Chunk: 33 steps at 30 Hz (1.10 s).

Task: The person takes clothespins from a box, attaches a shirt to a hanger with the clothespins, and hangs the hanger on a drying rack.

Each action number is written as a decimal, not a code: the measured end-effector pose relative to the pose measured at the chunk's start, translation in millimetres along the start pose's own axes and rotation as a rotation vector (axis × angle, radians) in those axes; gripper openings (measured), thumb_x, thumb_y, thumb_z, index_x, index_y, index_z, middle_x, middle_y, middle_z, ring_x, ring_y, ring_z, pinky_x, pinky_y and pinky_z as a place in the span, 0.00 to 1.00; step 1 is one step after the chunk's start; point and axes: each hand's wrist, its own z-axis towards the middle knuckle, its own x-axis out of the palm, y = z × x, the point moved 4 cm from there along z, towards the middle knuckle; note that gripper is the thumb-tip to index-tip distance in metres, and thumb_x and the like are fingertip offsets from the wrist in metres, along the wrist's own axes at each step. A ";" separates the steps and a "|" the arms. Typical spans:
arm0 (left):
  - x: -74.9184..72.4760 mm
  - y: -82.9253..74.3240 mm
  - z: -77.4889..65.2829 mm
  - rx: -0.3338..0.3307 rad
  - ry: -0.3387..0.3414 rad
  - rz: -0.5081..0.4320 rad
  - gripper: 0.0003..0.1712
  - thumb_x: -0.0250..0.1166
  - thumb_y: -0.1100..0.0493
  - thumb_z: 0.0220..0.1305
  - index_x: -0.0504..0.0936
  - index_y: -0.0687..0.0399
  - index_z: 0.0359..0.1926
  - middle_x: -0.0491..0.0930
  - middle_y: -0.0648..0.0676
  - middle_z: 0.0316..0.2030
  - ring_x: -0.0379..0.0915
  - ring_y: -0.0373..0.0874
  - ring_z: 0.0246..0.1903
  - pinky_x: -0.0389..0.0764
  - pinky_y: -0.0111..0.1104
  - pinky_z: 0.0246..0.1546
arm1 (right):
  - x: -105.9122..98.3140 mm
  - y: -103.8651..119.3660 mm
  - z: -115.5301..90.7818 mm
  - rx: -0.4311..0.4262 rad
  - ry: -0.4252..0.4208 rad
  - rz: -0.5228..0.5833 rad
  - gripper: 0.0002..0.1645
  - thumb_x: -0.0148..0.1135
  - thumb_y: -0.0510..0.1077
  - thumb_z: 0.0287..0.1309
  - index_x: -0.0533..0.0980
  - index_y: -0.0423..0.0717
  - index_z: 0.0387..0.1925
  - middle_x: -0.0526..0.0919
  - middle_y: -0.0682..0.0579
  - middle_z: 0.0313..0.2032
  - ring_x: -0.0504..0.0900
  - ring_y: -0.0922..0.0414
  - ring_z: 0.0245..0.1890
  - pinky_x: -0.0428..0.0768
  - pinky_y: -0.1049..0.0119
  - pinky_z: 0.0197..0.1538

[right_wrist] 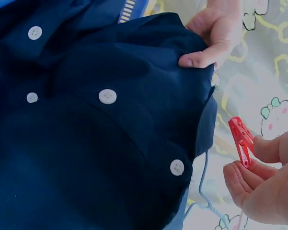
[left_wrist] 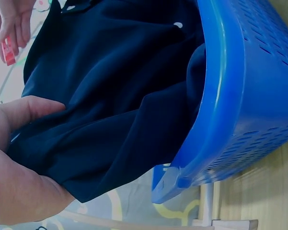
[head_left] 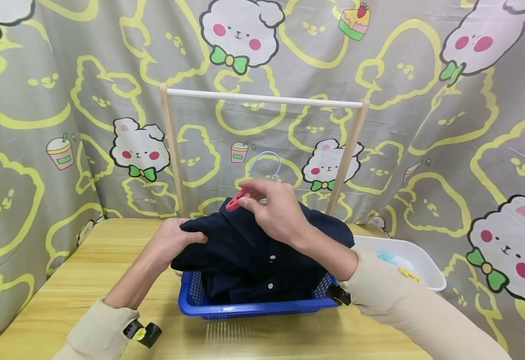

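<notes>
A dark navy shirt point(head_left: 253, 255) with white buttons lies bunched over the blue plastic basket point(head_left: 262, 309), part of it lifted above the rim. My left hand point(head_left: 174, 239) pinches the shirt's left edge between thumb and fingers. Just above the cloth, my right hand point(head_left: 278, 212) pinches a red clothespin point(right_wrist: 242, 141) by its handle end, apart from the shirt in the right wrist view. Behind the shirt rises the thin light-blue hook of a hanger point(head_left: 267, 154). More of that hanger shows at the shirt's edge in the right wrist view.
A wooden rack with a white crossbar point(head_left: 262, 97) stands behind the basket. On the right, a white tray point(head_left: 435, 275) holds light-blue clothespins point(head_left: 386, 257) and yellow clothespins point(head_left: 409, 274). A patterned curtain point(head_left: 262, 45) hangs around the wooden table point(head_left: 87, 270).
</notes>
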 end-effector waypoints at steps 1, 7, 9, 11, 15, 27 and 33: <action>-0.2 -0.1 0.0 0.001 -0.001 0.000 0.24 0.74 0.57 0.52 0.64 0.49 0.18 0.64 0.47 0.22 0.69 0.48 0.31 0.69 0.38 0.36 | 1.9 0.3 0.5 -0.008 0.000 -0.002 0.18 0.68 0.43 0.65 0.83 0.45 0.55 0.90 0.51 0.41 0.88 0.56 0.41 0.84 0.61 0.45; -1.0 0.3 0.4 0.007 -0.002 -0.003 0.22 0.75 0.57 0.52 0.67 0.50 0.18 0.69 0.47 0.22 0.71 0.48 0.30 0.72 0.37 0.35 | 9.3 1.5 2.9 -0.029 -0.008 0.005 0.18 0.68 0.44 0.64 0.82 0.44 0.54 0.90 0.51 0.43 0.89 0.56 0.42 0.85 0.61 0.44; -1.3 0.5 0.7 0.008 -0.004 -0.006 0.20 0.75 0.57 0.51 0.69 0.51 0.19 0.71 0.47 0.23 0.72 0.48 0.31 0.73 0.37 0.36 | 11.4 3.0 4.7 -0.039 -0.005 0.014 0.17 0.69 0.44 0.64 0.82 0.44 0.53 0.89 0.51 0.42 0.89 0.56 0.42 0.85 0.60 0.45; -1.1 0.7 1.0 0.010 0.000 -0.010 0.18 0.75 0.57 0.52 0.72 0.52 0.20 0.74 0.47 0.24 0.73 0.48 0.32 0.74 0.37 0.37 | 13.7 4.9 6.5 -0.051 0.001 0.018 0.15 0.70 0.43 0.63 0.82 0.44 0.50 0.89 0.51 0.41 0.88 0.56 0.41 0.85 0.60 0.45; -0.1 1.2 1.1 0.011 0.007 -0.014 0.15 0.74 0.57 0.53 0.75 0.54 0.23 0.77 0.48 0.26 0.74 0.47 0.32 0.75 0.36 0.38 | 19.2 8.0 9.0 -0.083 0.019 0.004 0.12 0.71 0.41 0.61 0.83 0.44 0.46 0.89 0.51 0.39 0.89 0.56 0.40 0.85 0.61 0.45; 0.7 2.4 1.3 0.021 0.000 -0.025 0.15 0.74 0.58 0.52 0.74 0.55 0.22 0.74 0.46 0.22 0.73 0.46 0.29 0.74 0.36 0.35 | 26.1 9.3 10.5 -0.146 0.016 -0.035 0.07 0.72 0.38 0.58 0.84 0.45 0.39 0.88 0.54 0.34 0.85 0.59 0.36 0.82 0.68 0.39; 1.1 0.7 3.2 0.029 0.005 -0.042 0.18 0.74 0.59 0.52 0.71 0.52 0.19 0.72 0.45 0.21 0.72 0.45 0.28 0.75 0.36 0.34 | 26.9 15.4 11.3 -0.186 0.037 -0.085 0.06 0.70 0.37 0.60 0.84 0.45 0.40 0.88 0.54 0.34 0.82 0.57 0.37 0.79 0.66 0.40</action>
